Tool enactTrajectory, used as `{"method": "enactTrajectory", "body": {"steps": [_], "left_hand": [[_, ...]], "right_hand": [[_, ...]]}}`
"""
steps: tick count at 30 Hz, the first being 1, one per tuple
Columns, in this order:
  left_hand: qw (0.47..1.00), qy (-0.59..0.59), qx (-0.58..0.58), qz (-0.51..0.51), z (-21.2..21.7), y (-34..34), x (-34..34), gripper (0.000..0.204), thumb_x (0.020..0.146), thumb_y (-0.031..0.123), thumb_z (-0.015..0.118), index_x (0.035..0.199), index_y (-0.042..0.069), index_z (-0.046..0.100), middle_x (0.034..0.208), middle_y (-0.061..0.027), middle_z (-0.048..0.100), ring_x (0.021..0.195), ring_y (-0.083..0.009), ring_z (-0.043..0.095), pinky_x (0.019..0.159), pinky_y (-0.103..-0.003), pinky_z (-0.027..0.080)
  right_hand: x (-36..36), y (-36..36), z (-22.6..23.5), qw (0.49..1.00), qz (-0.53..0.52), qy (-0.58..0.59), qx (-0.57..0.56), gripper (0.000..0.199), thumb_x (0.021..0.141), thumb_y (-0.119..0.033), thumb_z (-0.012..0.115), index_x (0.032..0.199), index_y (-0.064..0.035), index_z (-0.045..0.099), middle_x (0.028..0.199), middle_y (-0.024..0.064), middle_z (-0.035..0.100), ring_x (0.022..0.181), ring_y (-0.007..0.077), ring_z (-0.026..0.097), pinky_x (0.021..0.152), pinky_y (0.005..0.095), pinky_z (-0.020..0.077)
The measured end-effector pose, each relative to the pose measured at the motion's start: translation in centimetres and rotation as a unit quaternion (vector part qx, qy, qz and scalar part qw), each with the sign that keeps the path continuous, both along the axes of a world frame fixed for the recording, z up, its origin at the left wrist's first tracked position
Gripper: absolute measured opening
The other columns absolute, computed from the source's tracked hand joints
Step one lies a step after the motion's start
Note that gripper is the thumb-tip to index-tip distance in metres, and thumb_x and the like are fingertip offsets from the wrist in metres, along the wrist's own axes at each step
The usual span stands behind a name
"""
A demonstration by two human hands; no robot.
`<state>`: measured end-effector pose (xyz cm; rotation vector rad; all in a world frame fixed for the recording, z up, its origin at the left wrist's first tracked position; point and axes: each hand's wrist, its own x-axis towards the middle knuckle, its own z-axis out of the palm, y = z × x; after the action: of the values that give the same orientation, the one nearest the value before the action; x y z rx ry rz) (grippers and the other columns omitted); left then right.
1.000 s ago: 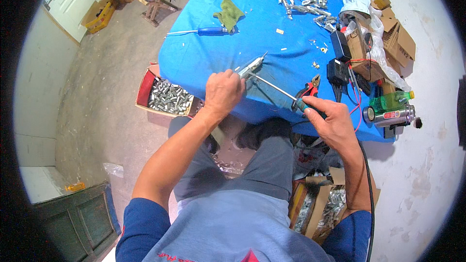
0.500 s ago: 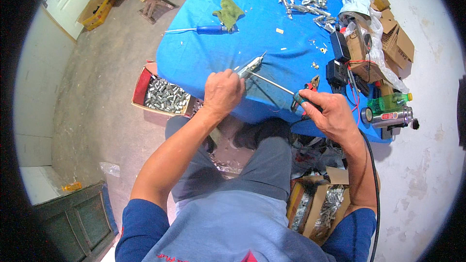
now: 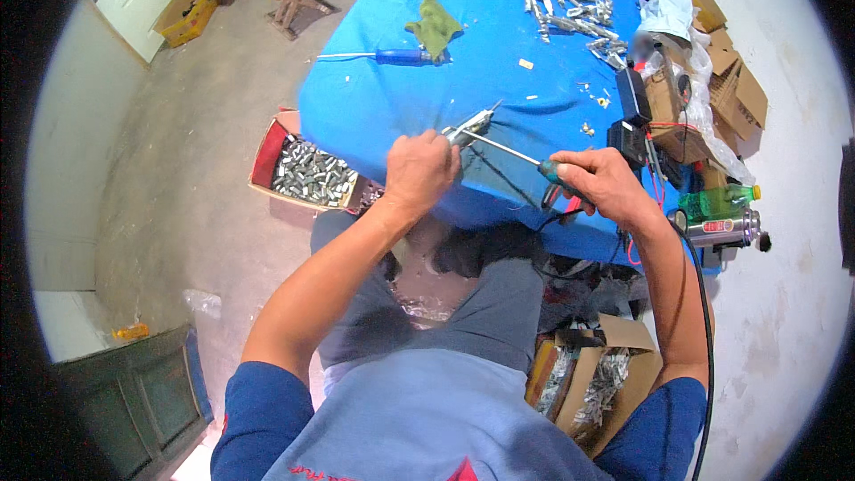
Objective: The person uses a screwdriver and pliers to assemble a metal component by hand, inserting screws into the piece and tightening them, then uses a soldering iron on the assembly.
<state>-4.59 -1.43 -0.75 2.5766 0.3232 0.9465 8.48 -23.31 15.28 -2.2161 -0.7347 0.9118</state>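
Blue cloth covers the table (image 3: 374, 107). Just off its left corner stands a cardboard box (image 3: 270, 158) with a red inner wall, filled with short metal cylinders (image 3: 312, 174); across its far side lies a heap of silvery pieces (image 3: 583, 13). Over the table's near edge, the left hand (image 3: 421, 169) has its fingers curled round the lower end of a slim metal part (image 3: 478, 120), which points obliquely away. Right of it, the right hand (image 3: 606, 185) grasps the dark green handle of a screwdriver (image 3: 503, 149), thumb and fingers wrapped on. Its tip reaches the part; firm contact cannot be made out. The step seems to be prying or probing there; the next move calls for steady left-hand bracing and controlled pressure.
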Motion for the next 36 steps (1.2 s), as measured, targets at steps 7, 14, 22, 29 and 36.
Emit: {"method": "enactTrajectory", "body": {"steps": [7, 14, 22, 29, 36], "left_hand": [[1.0, -0.008, -0.006, -0.014, 0.2, -0.5, -0.4, 0.025, 0.084, 0.023, 0.068, 0.069, 0.007, 0.055, 0.069, -0.0106, 0.054, 0.065, -0.0319, 0.055, 0.06, -0.042, 0.038], [1.0, -0.005, -0.014, -0.021, 0.2, -1.0, -0.5, 0.026, 0.085, 0.024, 0.068, 0.07, 0.007, 0.055, 0.069, -0.0106, 0.054, 0.065, -0.0319, 0.055, 0.06, -0.042, 0.038], [1.0, -0.02, -0.005, 0.023, -0.2, -1.2, -0.6, 0.025, 0.085, 0.021, 0.067, 0.067, 0.007, 0.054, 0.067, -0.0112, 0.054, 0.062, -0.0339, 0.053, 0.059, -0.043, 0.037], [1.0, -0.003, 0.024, 0.012, -0.2, -1.8, -0.7, 0.025, 0.084, 0.019, 0.065, 0.064, 0.007, 0.056, 0.067, -0.013, 0.057, 0.06, -0.0349, 0.056, 0.058, -0.045, 0.04], [0.997, -0.043, -0.046, 0.039, -1.2, -3.0, -2.4, 0.028, 0.086, 0.022, 0.065, 0.065, 0.006, 0.054, 0.069, -0.0139, 0.057, 0.06, -0.0369, 0.055, 0.058, -0.047, 0.042]], "right_hand": [[-2.5, -1.4, 0.5, 0.99, 0.015, -0.14, 0.023, 0.033, 0.09, -0.024, 0.065, 0.114, -0.0009, 0.069, 0.075, 0.0066, 0.068, 0.061, 0.0105, 0.06, 0.057, 0.028, 0.0489], [-1.2, -2.3, 1.4, 0.999, -0.036, 0.01, 0.011, 0.032, 0.092, -0.023, 0.064, 0.116, -0.0019, 0.068, 0.075, 0.0021, 0.065, 0.057, 0.0064, 0.054, 0.051, 0.0247, 0.0445], [-5.4, -5.1, 1.5, 0.966, -0.033, -0.25, 0.056, 0.033, 0.089, -0.019, 0.064, 0.117, -0.0014, 0.065, 0.097, 0.0184, 0.071, 0.087, 0.0228, 0.07, 0.079, 0.0338, 0.0514], [0.1, -2.6, -6.1, 0.946, -0.256, -0.091, 0.176, 0.047, 0.088, -0.017, 0.061, 0.13, 0.0017, 0.056, 0.086, 0.0105, 0.066, 0.069, 0.0129, 0.064, 0.062, 0.0297, 0.0519], [-2.0, 3.8, -10.7, 0.836, -0.179, -0.494, 0.158, 0.042, 0.082, -0.024, 0.065, 0.115, 0.0011, 0.061, 0.105, 0.0221, 0.065, 0.104, 0.0424, 0.059, 0.091, 0.0468, 0.0463]]}}
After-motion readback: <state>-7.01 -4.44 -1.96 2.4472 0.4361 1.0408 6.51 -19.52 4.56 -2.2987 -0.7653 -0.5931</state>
